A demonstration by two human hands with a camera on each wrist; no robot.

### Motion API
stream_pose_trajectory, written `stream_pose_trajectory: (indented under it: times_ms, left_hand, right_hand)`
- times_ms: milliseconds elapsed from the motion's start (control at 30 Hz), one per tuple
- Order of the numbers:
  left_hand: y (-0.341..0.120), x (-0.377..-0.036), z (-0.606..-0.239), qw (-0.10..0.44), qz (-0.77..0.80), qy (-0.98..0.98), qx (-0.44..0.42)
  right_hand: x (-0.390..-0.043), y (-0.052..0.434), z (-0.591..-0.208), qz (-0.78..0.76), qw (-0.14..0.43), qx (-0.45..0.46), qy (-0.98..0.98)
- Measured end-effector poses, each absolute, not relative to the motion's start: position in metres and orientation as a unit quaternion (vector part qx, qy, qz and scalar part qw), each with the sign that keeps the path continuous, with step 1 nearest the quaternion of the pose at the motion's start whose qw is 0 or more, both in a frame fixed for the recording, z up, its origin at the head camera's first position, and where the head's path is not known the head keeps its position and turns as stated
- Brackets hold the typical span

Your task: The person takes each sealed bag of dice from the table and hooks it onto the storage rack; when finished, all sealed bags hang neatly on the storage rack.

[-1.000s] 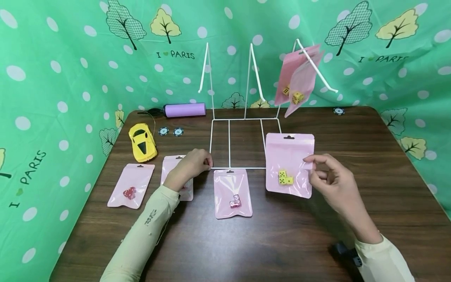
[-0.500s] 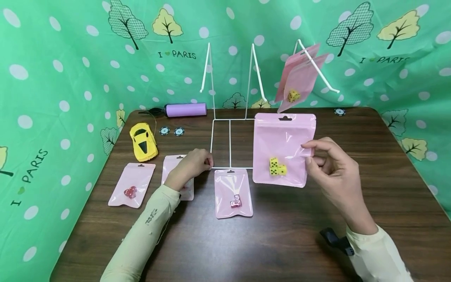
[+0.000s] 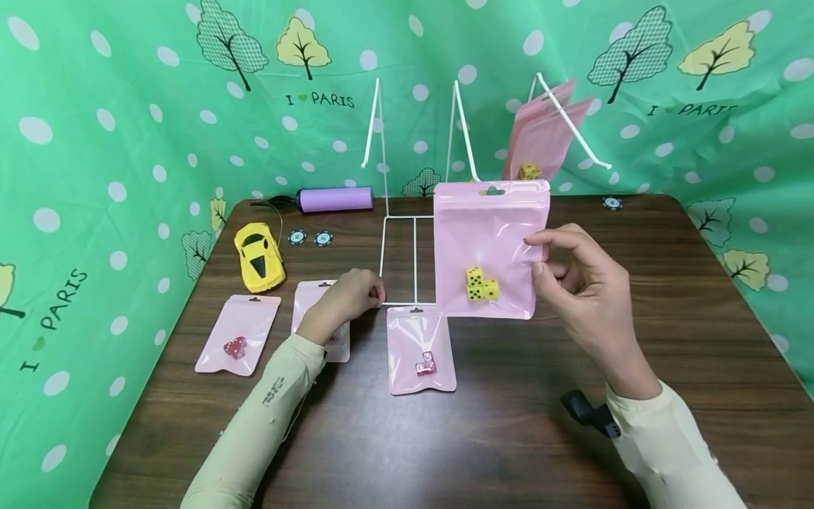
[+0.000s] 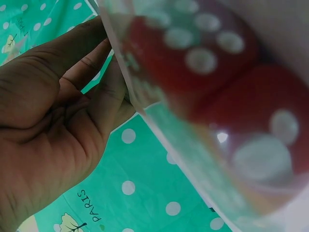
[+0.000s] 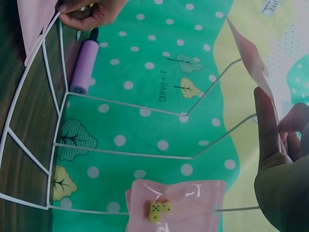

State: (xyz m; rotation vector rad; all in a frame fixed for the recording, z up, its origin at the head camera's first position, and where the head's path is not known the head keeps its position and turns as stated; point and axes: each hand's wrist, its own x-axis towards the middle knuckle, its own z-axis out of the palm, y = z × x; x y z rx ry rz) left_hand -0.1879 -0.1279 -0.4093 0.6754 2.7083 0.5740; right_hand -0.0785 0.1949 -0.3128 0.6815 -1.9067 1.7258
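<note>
My right hand pinches the right edge of a pink zip bag with several yellow dice inside. The bag is upright above the table, its hang hole at the top, in front of the middle hook of a white wire rack. My left hand pinches the rack's front left corner, as the right wrist view also shows. Below the left wrist lies a pink bag partly hidden by the arm; red dice fill the left wrist view. More pink bags with yellow dice hang on the right hook.
On the table lie a pink bag with red dice and one with pinkish dice. Behind are a yellow toy car, a purple hand pump and poker chips. A green curtain surrounds the table.
My right hand has lifted the pink bag with yellow dice and carried it left toward the middle hook. My left hand has stayed at the rack's corner.
</note>
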Motion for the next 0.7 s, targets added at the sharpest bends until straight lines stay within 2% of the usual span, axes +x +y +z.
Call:
stream_pose_trajectory:
  times_ms: [533, 700]
  left_hand:
    - [-0.128, -0.189, -0.410, 0.157, 0.202, 0.940, 0.225]
    - [-0.127, -0.190, -0.412, 0.158, 0.201, 0.941, 0.224]
  right_hand:
    - [-0.104, 0.184, -0.316, 0.639, 0.230, 0.217, -0.702]
    - [-0.119, 0.178, -0.318, 0.675, 0.209, 0.196, -0.680]
